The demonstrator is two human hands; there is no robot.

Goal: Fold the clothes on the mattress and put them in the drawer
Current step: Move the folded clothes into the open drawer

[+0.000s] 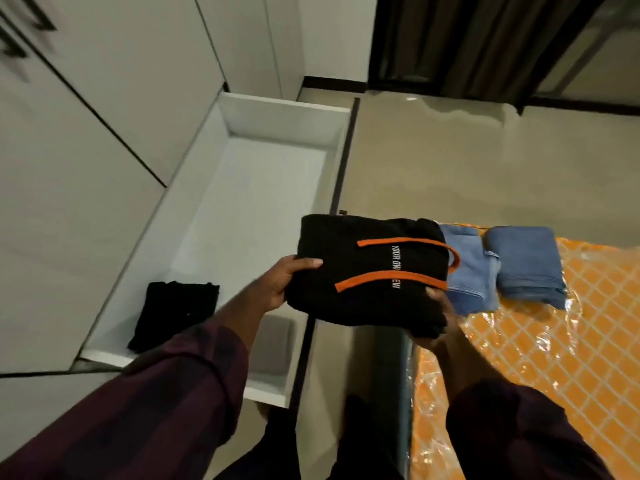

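Both hands, left hand (282, 284) and right hand (438, 318), grip the folded black hoodie (367, 271), held between open drawer (221, 216) leftward and orange mattress (540, 344) rightward.

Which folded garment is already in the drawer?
The plain black garment at the drawer's near end. The orange-striped black one is in the hands; both blue ones remain on the mattress.
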